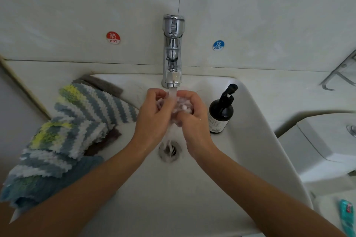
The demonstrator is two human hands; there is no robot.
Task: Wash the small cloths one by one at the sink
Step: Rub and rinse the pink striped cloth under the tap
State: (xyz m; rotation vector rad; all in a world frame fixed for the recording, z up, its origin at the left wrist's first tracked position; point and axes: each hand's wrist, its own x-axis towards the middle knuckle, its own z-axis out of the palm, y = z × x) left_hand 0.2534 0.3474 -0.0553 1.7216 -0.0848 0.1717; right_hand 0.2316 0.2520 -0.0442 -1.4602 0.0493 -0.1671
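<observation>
A small pale pink cloth [180, 107] is bunched up between both my hands under the running water of the chrome tap [173, 52]. My left hand [154, 114] grips its left side, fingers curled round it. My right hand [193, 115] grips its right side the same way. Most of the cloth is hidden by my fingers. Both hands hang over the white sink [250, 121], above the drain [169, 150]. Several striped grey, white and yellow cloths [81, 117] lie piled on the sink's left rim.
A dark pump bottle [221, 111] stands on the sink's right side, close to my right hand. Hot and cold stickers mark the wall behind the tap. A toilet cistern [327, 140] stands at the right, and a teal tube [346, 215] lies at the lower right.
</observation>
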